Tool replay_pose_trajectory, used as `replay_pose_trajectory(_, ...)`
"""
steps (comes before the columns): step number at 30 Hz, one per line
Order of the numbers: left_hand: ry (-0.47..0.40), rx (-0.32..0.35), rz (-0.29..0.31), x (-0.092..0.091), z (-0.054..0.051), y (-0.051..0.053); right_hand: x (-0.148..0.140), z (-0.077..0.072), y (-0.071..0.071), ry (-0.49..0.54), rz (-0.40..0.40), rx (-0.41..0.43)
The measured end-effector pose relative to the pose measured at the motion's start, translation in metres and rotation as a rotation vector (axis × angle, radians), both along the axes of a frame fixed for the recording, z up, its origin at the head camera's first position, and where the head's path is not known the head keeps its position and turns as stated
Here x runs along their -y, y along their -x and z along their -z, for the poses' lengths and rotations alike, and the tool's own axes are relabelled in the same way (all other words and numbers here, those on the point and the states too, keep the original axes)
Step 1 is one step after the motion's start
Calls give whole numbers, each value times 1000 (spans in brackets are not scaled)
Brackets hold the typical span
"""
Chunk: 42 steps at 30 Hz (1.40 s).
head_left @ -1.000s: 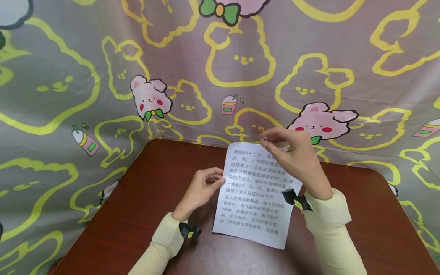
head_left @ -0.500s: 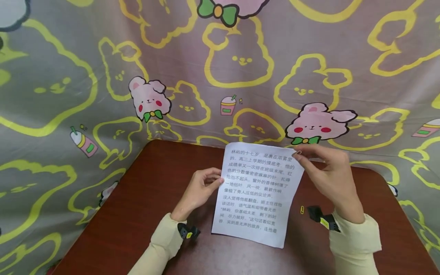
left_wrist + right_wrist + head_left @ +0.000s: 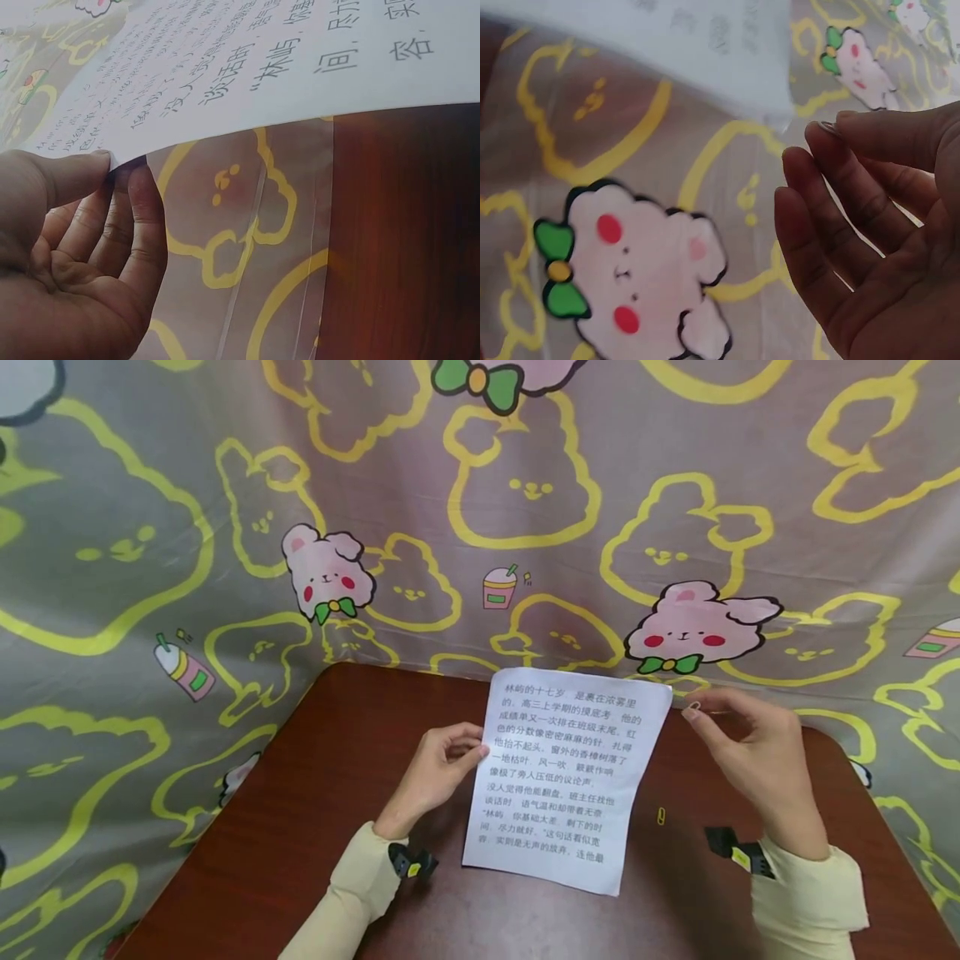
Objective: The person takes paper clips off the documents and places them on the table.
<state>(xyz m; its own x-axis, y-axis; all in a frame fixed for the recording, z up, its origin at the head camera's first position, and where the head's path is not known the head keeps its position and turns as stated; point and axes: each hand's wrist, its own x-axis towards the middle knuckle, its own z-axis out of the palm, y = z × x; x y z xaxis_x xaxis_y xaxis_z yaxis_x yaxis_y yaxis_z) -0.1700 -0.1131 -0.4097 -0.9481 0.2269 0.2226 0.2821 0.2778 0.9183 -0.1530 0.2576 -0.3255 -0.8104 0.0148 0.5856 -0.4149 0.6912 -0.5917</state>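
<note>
My left hand (image 3: 438, 772) pinches the left edge of a printed sheet of paper (image 3: 558, 777) between thumb and fingers. The sheet stands raised, its text facing me; the left wrist view shows the thumb (image 3: 79, 174) on the printed side and the fingers behind. Just off the sheet's top right corner, my right hand (image 3: 761, 752) pinches a small pale paper clip (image 3: 693, 707) between thumb and index finger. In the right wrist view the clip (image 3: 829, 127) shows at the fingertips, apart from the paper's corner, with the other fingers loosely bent.
A yellow paper clip (image 3: 661, 816) lies on the dark red-brown table (image 3: 300, 827), right of the sheet. Behind the table's far edge hangs a grey curtain (image 3: 420, 468) with yellow outlines and pink bunny faces.
The right hand has moved right with the pale clip, from the sheet's top edge past its top right corner. The yellow clip has come into full view. The left hand keeps its hold.
</note>
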Motion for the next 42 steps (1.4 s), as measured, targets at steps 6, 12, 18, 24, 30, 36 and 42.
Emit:
replay_pose_trajectory(6,0,2,-13,1,2,1,-19,20,4,-99,12,131)
replay_pose_trajectory(12,10,4,-27,0,5,3,-37,47,13,-218,-15,262)
replay_pose_trajectory(18,4,19,-39,0,10,5,-51,65,18,-234,-51,362)
replay_pose_trajectory(24,0,18,-47,1,12,7,-58,76,24,-257,-135,549)
replay_pose_trajectory(30,0,38,-58,0,12,7,-64,86,29,-258,-261,723)
replay_pose_trajectory(36,9,38,-58,0,16,9,-70,93,31,-260,-340,787)
replay_pose_trajectory(42,5,57,-66,0,22,13,-71,96,32,-238,-384,816)
